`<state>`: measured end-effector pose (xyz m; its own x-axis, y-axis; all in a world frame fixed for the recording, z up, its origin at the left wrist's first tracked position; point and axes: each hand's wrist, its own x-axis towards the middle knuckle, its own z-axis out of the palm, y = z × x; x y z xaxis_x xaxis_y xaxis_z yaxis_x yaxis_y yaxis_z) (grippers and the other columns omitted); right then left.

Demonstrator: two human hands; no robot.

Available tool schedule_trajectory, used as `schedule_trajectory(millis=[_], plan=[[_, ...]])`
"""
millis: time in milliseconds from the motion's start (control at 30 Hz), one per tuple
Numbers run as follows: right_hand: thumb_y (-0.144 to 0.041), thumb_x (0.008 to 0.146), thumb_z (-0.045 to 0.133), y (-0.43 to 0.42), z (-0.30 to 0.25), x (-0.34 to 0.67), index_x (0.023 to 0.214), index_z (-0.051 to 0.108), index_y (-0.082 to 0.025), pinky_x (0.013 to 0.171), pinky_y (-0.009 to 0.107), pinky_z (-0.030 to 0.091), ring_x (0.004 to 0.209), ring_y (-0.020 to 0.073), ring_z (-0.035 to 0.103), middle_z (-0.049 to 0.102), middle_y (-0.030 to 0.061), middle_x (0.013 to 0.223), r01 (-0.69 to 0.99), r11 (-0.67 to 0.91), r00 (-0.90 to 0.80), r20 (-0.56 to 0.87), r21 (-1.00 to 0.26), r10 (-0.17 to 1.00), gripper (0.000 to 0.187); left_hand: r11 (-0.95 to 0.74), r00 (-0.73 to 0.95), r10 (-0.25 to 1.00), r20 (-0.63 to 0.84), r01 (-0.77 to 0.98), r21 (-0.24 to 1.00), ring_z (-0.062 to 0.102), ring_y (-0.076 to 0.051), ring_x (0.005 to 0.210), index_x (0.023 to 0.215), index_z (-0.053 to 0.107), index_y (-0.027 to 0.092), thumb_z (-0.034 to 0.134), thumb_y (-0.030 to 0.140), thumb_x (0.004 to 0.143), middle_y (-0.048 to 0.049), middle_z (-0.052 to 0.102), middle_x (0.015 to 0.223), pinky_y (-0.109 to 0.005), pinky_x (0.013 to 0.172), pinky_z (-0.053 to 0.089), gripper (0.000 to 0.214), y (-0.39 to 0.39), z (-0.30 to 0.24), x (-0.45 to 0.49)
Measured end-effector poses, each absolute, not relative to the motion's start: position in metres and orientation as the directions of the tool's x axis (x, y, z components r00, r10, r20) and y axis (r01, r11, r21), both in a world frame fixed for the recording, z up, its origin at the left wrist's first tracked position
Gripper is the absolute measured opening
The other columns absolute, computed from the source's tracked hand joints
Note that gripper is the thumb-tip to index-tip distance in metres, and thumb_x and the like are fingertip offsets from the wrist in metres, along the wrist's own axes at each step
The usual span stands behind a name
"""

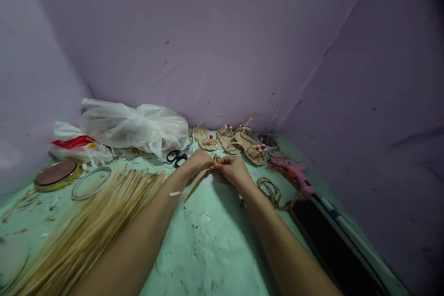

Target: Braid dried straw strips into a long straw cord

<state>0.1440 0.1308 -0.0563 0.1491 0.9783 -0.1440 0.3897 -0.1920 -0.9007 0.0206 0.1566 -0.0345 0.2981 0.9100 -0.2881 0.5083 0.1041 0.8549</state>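
My left hand (198, 161) and my right hand (233, 169) meet in the middle of the pale green table (208, 249), fingers pinched together on a thin straw strip (194, 183) that trails back toward me. What lies between the fingertips is mostly hidden. Just beyond the hands lie several small woven straw sandals (227, 140) with red and white decorations. A big bundle of loose straw (93, 222) lies under and beside my left forearm.
Black scissors (176, 156) lie left of the hands, behind them a crumpled clear plastic bag (135, 126). A round tin lid (55, 173) and a ring (90, 182) lie far left. A pink glue gun (294, 173), coiled twine (272, 192) and a dark slab (333, 245) lie right.
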Motion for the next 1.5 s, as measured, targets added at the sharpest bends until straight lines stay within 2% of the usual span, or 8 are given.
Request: schedule_trajectory(millis=[200,400,533,667,833,1000,1200,1500], plan=[[-0.028,0.062,0.058,0.133,-0.058,0.139,0.063,0.056,-0.014,0.039,0.018,0.03,0.037,0.007,0.042,0.048,-0.0032,0.042,0.337,-0.204,0.177,-0.151,-0.919,0.973,0.014,0.12,0.314,0.916,-0.25,0.379,0.918,0.025,-0.005,0.032,0.042,0.043,0.015,0.05,0.017,0.061,0.0051,0.034,0.034,-0.019,0.036,0.019,0.021,0.154,-0.033,0.023],[-0.027,0.06,0.061,0.134,-0.05,0.142,0.055,0.052,-0.015,0.041,0.016,0.031,0.04,0.0059,0.04,0.045,-0.0044,0.042,0.448,-0.166,0.16,-0.104,-0.879,0.982,0.016,0.163,0.301,0.911,-0.282,0.366,0.916,0.024,-0.004,0.03,0.044,0.045,0.015,0.047,0.015,0.064,0.0055,0.034,0.033,-0.019,0.034,0.016,0.019,0.152,-0.03,0.024],[-0.021,0.063,0.057,0.13,-0.042,0.139,0.057,0.047,-0.016,0.042,0.016,0.037,0.041,0.0056,0.043,0.047,-0.0042,0.046,0.197,-0.232,0.131,-0.209,-0.953,0.969,0.013,0.196,0.285,0.901,-0.327,0.406,0.893,0.025,-0.004,0.028,0.046,0.047,0.016,0.048,0.017,0.062,0.0058,0.033,0.032,-0.019,0.033,0.015,0.016,0.155,-0.029,0.022],[-0.018,0.064,0.056,0.125,-0.037,0.141,0.059,0.046,-0.015,0.039,0.015,0.037,0.036,0.0037,0.04,0.046,-0.0046,0.044,-0.02,-0.368,-0.011,-0.368,-0.93,0.93,0.012,0.198,0.271,0.901,-0.339,0.44,0.876,0.028,-0.004,0.03,0.045,0.05,0.013,0.046,0.007,0.054,0.0055,0.036,0.032,-0.018,0.033,0.018,0.011,0.156,-0.027,0.024],[-0.021,0.057,0.062,0.128,-0.045,0.146,0.069,0.05,-0.015,0.032,0.015,0.033,0.033,0.005,0.041,0.047,-0.0065,0.042,0.109,-0.218,0.058,-0.212,-0.97,0.975,0.018,0.204,0.247,0.907,-0.342,0.452,0.868,0.029,-0.005,0.032,0.053,0.056,0.012,0.046,0.006,0.051,0.0063,0.036,0.033,-0.018,0.034,0.019,0.012,0.157,-0.032,0.024],[-0.033,0.056,0.064,0.131,-0.055,0.151,0.063,0.055,-0.013,0.036,0.018,0.036,0.038,0.0067,0.045,0.052,-0.0027,0.049,0.239,0.01,0.005,0.012,-0.971,1.0,0.023,0.227,0.309,0.876,-0.37,0.412,0.882,0.024,-0.004,0.028,0.046,0.046,0.014,0.044,0.011,0.052,0.006,0.032,0.031,-0.019,0.032,0.012,0.007,0.158,-0.037,0.019],[-0.032,0.059,0.061,0.13,-0.053,0.156,0.062,0.059,-0.012,0.037,0.018,0.032,0.037,0.0067,0.042,0.051,-0.0022,0.045,0.346,0.078,-0.053,0.064,-0.935,0.997,0.021,0.313,0.462,0.78,-0.423,0.297,0.902,0.025,-0.003,0.027,0.045,0.043,0.013,0.041,0.019,0.059,0.0031,0.037,0.036,-0.018,0.032,0.011,0.015,0.16,-0.034,0.015],[-0.023,0.058,0.059,0.134,-0.061,0.152,0.066,0.048,-0.016,0.038,0.017,0.033,0.038,0.0068,0.044,0.049,-0.0052,0.047,0.405,0.089,-0.015,0.091,-0.91,0.996,0.015,0.391,0.364,0.767,-0.528,0.387,0.835,0.022,-0.001,0.026,0.047,0.043,0.013,0.049,0.013,0.055,0.0051,0.037,0.034,-0.017,0.032,0.008,0.01,0.162,-0.026,0.017]])
